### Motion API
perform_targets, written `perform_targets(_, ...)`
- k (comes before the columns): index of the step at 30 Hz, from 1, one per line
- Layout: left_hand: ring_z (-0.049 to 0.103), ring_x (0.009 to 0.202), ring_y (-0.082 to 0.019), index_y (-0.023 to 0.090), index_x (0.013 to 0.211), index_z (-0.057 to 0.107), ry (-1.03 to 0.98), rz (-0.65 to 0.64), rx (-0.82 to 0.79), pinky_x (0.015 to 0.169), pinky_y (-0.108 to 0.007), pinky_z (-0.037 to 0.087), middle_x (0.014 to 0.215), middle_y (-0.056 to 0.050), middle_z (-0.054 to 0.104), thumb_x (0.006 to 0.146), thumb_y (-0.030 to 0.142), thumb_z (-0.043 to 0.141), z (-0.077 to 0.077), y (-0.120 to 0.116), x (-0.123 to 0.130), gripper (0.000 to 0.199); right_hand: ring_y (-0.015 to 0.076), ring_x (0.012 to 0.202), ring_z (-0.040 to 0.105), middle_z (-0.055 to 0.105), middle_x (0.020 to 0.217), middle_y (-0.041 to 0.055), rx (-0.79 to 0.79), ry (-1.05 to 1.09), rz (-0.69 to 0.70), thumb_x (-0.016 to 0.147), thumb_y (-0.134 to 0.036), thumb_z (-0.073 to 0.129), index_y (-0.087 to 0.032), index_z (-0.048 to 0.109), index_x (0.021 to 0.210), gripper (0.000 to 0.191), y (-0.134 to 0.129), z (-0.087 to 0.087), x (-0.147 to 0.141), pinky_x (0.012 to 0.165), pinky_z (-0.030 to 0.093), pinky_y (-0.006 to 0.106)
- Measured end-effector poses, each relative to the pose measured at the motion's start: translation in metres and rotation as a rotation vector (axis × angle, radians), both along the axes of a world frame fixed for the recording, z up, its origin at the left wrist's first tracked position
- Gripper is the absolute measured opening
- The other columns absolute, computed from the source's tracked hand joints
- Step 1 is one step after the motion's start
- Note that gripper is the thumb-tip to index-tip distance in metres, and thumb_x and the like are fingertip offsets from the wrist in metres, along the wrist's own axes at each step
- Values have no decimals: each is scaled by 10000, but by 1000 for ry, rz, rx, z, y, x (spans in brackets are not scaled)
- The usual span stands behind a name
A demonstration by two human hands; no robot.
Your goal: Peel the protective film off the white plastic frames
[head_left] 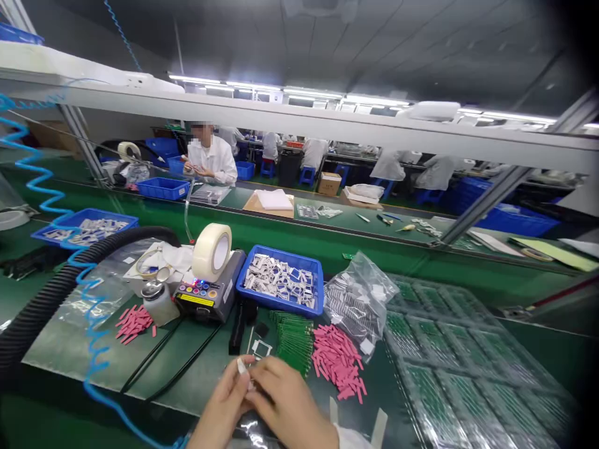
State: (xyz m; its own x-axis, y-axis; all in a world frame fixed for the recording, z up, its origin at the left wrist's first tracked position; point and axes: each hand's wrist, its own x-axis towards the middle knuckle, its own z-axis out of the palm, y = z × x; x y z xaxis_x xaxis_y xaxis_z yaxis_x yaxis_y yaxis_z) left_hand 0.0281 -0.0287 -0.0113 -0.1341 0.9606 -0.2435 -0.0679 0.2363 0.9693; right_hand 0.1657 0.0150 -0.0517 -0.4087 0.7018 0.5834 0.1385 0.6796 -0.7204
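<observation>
Two bare hands come together low in the view, over the near edge of the green table (pixel 84 358). The left hand (pixel 223 394) has its thumb and fingers pinching a small white piece (pixel 242 366), which sits right at the fingertips, between the two hands. The right hand (pixel 286 396) has its fingers bent in and close to each other, next to that same piece, but I cannot tell if they pinch it too. Just past the hands lies a thin white frame (pixel 255 347), flat on the table. Beside it is a row of green boards (pixel 294 343), leaning on each other. To the right of the boards is a big messy heap of pink strips (pixel 337 360). Behind the boards sits a blue bin (pixel 276 304) full of little white parts (pixel 279 279). A clear bag (pixel 359 298) with striped bits inside is next to the bin. Clear trays (pixel 452 349) with green things in them fill the right side. On the left, a fat roll of tape (pixel 203 254) is on a gray machine (pixel 206 302), with a bottle (pixel 161 307) near it. Across the way, a person in a white coat (pixel 216 163) sits.
</observation>
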Motion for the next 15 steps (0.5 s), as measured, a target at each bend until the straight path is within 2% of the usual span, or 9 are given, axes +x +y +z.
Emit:
perform_targets(2, 631, 877, -214, 195, 1092, 455, -43, 43, 11, 782, -344, 479, 1022, -112, 662, 703, 530, 693, 6, -4, -4, 565, 151, 919, 580, 617, 961, 38, -65, -131, -88, 865, -118, 554, -188, 642, 972, 155, 18, 4, 8, 814, 476, 248)
perform_targets(4, 639, 906, -238, 197, 1061, 443, -77, 62, -7, 837, -375, 468, 1054, -132, 662, 688, 538, 704, 14, -7, -9, 569, 167, 953, 577, 613, 976, 65, -129, -255, -200, 907, -126, 494, -161, 636, 1011, 179, 40, 6, 8, 850, 467, 278)
perform_targets(8, 614, 1003, -256, 188, 1035, 482, -101, 5, -87, 921, -404, 441, 1170, -148, 618, 698, 511, 706, 28, -15, -20, 518, 226, 884, 608, 606, 1001, 116, -238, -466, -285, 863, -228, 607, -95, 634, 971, 173, 76, 8, -19, 778, 504, 371)
perform_targets(12, 602, 998, -239, 187, 1071, 542, -32, 29, -60, 877, -372, 467, 1153, -119, 630, 702, 481, 713, 36, -26, -36, 502, 202, 923, 590, 578, 1095, 106, -281, -592, -312, 848, -284, 644, -95, 622, 922, 204, 85, 12, -46, 783, 510, 372)
perform_targets(15, 599, 994, -241, 177, 1070, 583, -1, 107, -54, 864, -351, 476, 1061, -113, 669, 678, 469, 736, 40, -35, -47, 512, 200, 943, 577, 577, 1086, 92, -274, -590, -310, 852, -280, 638, -104, 616, 931, 194, 86, 13, -48, 797, 505, 371)
